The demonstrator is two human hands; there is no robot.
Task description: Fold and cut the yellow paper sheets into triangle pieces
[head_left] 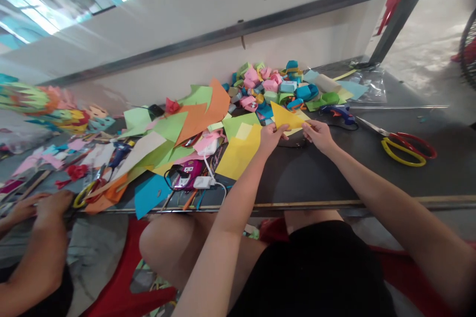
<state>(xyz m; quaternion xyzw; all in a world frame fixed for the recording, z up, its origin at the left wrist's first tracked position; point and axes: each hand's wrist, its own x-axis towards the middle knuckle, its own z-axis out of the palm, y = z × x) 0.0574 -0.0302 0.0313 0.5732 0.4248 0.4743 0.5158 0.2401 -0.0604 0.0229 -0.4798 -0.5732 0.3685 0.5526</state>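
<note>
Both my hands hold one yellow paper triangle [284,116] above the dark table [334,173]. My left hand [270,138] pinches its lower left edge with closed fingers. My right hand [318,134] grips its right corner, fingers closed too. A larger yellow sheet [240,152] lies flat just left of my left hand. A heap of small folded paper pieces [273,89], pink, blue and green, sits right behind the triangle.
Red-and-yellow scissors [403,146] lie on the right, a blue glue gun [340,113] by the heap. Orange, green and blue sheets [186,119] cover the left. Another person's hands [40,205] rest at the table's left edge, near yellow-handled scissors [84,195].
</note>
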